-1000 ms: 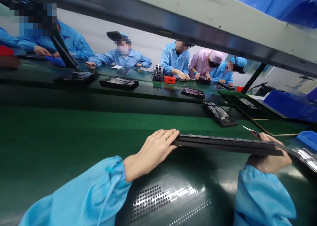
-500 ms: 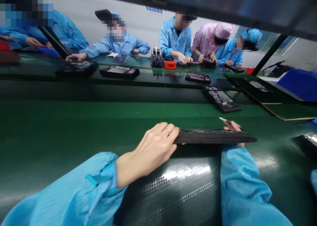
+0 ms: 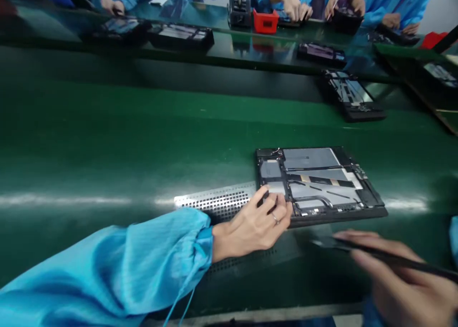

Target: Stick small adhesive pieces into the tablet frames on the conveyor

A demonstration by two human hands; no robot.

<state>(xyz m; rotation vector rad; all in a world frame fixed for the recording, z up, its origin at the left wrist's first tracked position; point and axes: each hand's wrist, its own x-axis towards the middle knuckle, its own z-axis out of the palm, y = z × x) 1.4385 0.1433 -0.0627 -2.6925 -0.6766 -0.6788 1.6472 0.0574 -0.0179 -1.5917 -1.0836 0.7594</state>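
Note:
An open tablet [image 3: 311, 161] lies on the green work surface with its grey inner plates, cables and black frame facing up. My left hand [image 3: 255, 219] is at its near left corner, fingers curled against the edge. My right hand [image 3: 404, 269] is in front of the tablet's near right corner, apart from it and blurred. Its fingers are closed around black tweezers [image 3: 379, 254], whose smeared silvery tip points left. Under and beside my left hand is a clear sheet with rows of dark squares [image 3: 211, 202], partly covered by hand and tablet.
Beyond the green surface [image 3: 125, 136], another open tablet [image 3: 352, 95] lies at the right. Several more devices [image 3: 181, 35] stand along the raised far bench. There, a red bin [image 3: 265, 21] sits beside a grey tape dispenser [image 3: 239, 5], and co-workers' hands [image 3: 291, 5] handle parts.
The tablet has gone from being held up edge-on to lying flat. My right hand has left its right side and come nearer with the tweezers. The view has tilted down.

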